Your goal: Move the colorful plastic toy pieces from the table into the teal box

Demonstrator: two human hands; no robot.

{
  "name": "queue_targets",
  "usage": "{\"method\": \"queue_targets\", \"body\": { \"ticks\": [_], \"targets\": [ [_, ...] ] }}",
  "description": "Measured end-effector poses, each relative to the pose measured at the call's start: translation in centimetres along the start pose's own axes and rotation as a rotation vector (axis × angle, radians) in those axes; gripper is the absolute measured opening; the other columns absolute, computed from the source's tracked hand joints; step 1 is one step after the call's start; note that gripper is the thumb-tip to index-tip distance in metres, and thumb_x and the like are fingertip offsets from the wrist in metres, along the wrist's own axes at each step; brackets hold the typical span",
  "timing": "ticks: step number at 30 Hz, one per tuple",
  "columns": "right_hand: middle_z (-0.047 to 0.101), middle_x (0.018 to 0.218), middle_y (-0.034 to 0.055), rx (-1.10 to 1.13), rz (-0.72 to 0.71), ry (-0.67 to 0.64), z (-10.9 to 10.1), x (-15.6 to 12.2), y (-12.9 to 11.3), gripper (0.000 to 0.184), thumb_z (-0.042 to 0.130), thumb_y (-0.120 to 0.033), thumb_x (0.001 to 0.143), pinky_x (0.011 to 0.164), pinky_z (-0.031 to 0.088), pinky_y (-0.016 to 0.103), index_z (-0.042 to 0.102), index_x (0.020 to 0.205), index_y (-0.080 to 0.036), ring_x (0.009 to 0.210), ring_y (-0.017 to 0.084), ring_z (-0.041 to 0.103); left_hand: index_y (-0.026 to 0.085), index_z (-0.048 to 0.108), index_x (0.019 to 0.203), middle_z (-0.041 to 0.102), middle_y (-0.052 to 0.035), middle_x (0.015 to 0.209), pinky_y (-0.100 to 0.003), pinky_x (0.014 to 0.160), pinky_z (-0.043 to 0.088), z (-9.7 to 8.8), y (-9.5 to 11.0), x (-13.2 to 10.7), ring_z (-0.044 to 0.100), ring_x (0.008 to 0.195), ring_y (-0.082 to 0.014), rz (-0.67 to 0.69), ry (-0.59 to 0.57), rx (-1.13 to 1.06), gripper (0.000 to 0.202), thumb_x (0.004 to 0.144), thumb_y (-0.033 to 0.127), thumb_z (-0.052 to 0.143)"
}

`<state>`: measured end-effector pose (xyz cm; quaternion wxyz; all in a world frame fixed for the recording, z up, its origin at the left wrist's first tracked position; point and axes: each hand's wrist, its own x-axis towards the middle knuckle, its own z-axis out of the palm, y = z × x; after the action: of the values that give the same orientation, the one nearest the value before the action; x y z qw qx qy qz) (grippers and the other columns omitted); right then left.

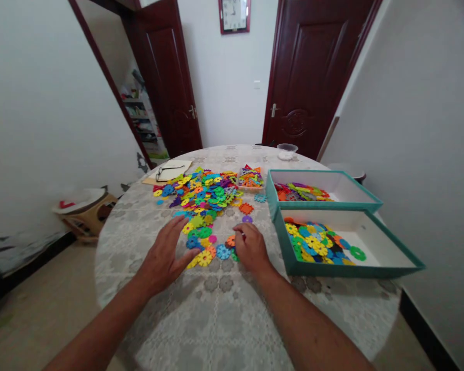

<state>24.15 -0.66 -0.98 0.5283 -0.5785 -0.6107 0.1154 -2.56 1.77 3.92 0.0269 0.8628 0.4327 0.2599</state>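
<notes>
A heap of colourful plastic gear-shaped pieces [204, 191] lies on the round table, and a loose trail of them runs toward me. My left hand [165, 257] is at the left of this trail, fingers stretched out and thumb apart, its tip beside a yellow gear piece [204, 258]. On the right side of the trail, my right hand [252, 248] has its fingers curled in. An orange gear piece [231, 240] and a light blue one [222, 251] lie close to its fingertips. Whatever the curled fingers hold, if anything, is hidden.
Two teal boxes stand at the right: the near box [355, 271] holds round gear pieces, the far box [325, 175] other pieces. Behind the heap are a small clear tray [251, 187] of pieces, glasses [170, 170] on paper, and a clear bowl [287, 149].
</notes>
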Motion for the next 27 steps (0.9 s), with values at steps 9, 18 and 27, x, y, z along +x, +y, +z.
{"method": "queue_targets", "body": {
  "ticks": [9,18,27],
  "targets": [
    [0.073,0.107,0.0101,0.018,0.121,0.048,-0.7,0.1,0.8,0.033,0.044,-0.015,0.085,0.098,0.048,0.038,0.073,0.101,-0.019,0.107,0.025,0.065,0.016,0.031,0.16,0.033,-0.0258,0.167,-0.06,0.124,0.031,3.2,-4.3,-6.1,0.029,0.155,-0.0447,-0.157,-0.224,0.127,0.108,0.08,0.083,0.061],
    [0.07,0.123,0.0126,0.056,0.236,0.183,-0.6,0.5,2.8,0.042,0.046,-0.019,0.081,0.112,0.045,0.046,0.071,0.116,-0.019,0.121,0.028,0.062,0.012,0.038,0.157,0.031,-0.0301,0.166,-0.062,0.125,0.028,5.7,0.2,-1.4,0.027,0.155,-0.048,-0.184,-0.267,0.055,0.11,0.077,0.082,0.065],
    [0.066,0.136,0.0148,0.08,0.149,0.052,0.3,0.0,3.4,0.045,0.047,-0.02,0.084,0.12,0.037,0.051,0.069,0.123,-0.018,0.132,0.027,0.057,0.016,0.032,0.159,0.031,-0.029,0.165,-0.066,0.123,0.03,10.3,4.7,0.5,0.029,0.155,-0.0467,-0.098,-0.133,-0.099,0.1,0.083,0.065,0.073]
  ]
}}
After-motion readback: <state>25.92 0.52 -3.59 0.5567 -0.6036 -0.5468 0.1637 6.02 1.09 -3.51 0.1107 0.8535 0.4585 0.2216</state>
